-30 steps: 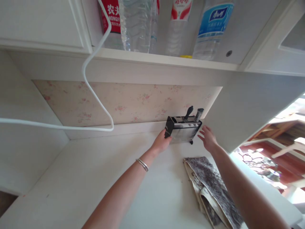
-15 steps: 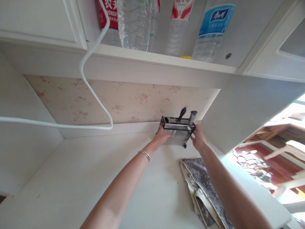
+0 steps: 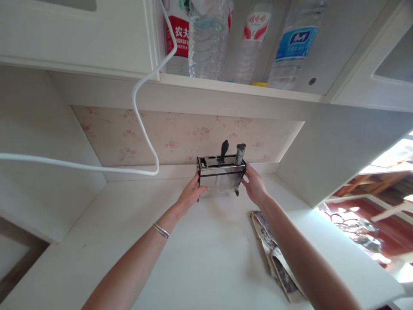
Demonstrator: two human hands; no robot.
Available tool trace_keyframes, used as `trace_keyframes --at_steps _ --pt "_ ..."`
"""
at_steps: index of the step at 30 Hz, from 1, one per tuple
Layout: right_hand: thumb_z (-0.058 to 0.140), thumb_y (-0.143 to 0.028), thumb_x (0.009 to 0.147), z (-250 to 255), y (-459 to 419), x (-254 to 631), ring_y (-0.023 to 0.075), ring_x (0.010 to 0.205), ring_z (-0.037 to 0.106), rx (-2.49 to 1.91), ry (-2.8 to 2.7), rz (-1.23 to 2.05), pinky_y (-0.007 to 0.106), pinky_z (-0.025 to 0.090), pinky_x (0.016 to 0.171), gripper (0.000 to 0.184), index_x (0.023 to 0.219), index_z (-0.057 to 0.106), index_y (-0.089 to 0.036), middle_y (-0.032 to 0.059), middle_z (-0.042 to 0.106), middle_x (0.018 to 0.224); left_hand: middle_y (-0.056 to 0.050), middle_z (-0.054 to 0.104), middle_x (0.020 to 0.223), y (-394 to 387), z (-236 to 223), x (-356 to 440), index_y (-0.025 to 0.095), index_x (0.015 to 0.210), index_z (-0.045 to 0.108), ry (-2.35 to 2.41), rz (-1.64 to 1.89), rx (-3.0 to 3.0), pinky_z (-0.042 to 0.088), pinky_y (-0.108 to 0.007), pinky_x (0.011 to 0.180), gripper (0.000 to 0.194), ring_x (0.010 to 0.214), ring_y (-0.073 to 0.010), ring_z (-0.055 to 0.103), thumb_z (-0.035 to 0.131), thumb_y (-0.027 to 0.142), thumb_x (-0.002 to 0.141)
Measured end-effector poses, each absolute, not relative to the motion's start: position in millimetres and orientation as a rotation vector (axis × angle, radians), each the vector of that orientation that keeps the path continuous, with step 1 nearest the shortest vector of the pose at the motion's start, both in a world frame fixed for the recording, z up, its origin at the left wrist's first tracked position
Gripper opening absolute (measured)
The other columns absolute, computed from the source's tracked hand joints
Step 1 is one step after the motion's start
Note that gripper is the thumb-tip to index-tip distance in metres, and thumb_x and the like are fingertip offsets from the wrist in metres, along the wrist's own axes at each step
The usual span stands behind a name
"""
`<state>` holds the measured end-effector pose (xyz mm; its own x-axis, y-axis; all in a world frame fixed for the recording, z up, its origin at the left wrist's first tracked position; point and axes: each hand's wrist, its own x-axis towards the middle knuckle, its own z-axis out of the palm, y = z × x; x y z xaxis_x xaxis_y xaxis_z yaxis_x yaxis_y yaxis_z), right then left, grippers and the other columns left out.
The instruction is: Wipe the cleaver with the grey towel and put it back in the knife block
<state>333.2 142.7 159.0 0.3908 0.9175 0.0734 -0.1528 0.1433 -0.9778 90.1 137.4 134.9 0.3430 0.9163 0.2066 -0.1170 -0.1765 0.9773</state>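
A metal knife block (image 3: 221, 180) with black edges stands upright near the back of the white counter (image 3: 206, 249). Two handles rise from its slotted top: a slim black handle (image 3: 224, 150) and a thicker speckled grey handle (image 3: 240, 153). My left hand (image 3: 190, 192) grips the block's left side, thumb across its front face. Against the right side presses my right hand (image 3: 254, 183), its fingers bent around the edge. Part of each hand's fingers is hidden behind the block.
A folded grey patterned cloth (image 3: 274, 254) lies on the counter under my right forearm. Overhead, a shelf (image 3: 241, 89) holds several plastic bottles (image 3: 295, 45). A white cable (image 3: 138, 112) hangs in front at left. A side panel (image 3: 325, 146) borders the right.
The knife block has moved left along the back of the counter, away from the right panel, held between both hands. The camera view has shifted a little as well.
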Motion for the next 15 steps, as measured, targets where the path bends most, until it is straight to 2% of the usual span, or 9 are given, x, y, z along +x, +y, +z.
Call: trace_keyframes --at_steps 3,8,15 --pt "0.057 -0.058 0.080 156.5 139.7 305.3 0.0177 0.123 0.049 -1.155 -0.877 0.987 0.028 0.045 0.087 0.038 0.105 0.062 -0.029 -0.0022 0.060 0.127 0.001 0.033 0.154 127.6 135.3 62.9 0.029 0.147 0.034 0.811 1.118 1.393 0.019 -0.042 0.118 0.076 0.141 -0.0238 0.032 0.061 0.022 0.076" --pt "0.057 -0.056 0.082 152.7 128.1 264.3 0.0171 0.117 0.054 -1.125 -0.955 1.074 0.025 0.045 0.083 0.035 0.104 0.062 -0.029 -0.0019 0.063 0.123 0.002 0.034 0.154 111.0 133.2 24.6 0.028 0.147 0.035 0.895 1.156 1.356 0.018 -0.038 0.119 0.076 0.142 -0.0224 0.030 0.062 0.020 0.076" --pt "0.057 -0.053 0.085 154.4 96.8 227.8 0.0199 0.123 0.051 -1.065 -1.071 1.207 0.030 0.045 0.092 0.037 0.115 0.062 -0.033 -0.0032 0.062 0.127 0.001 0.034 0.153 83.8 128.2 -16.2 0.027 0.146 0.036 0.961 1.155 1.324 0.022 -0.041 0.118 0.074 0.141 -0.0241 0.032 0.060 0.018 0.077"
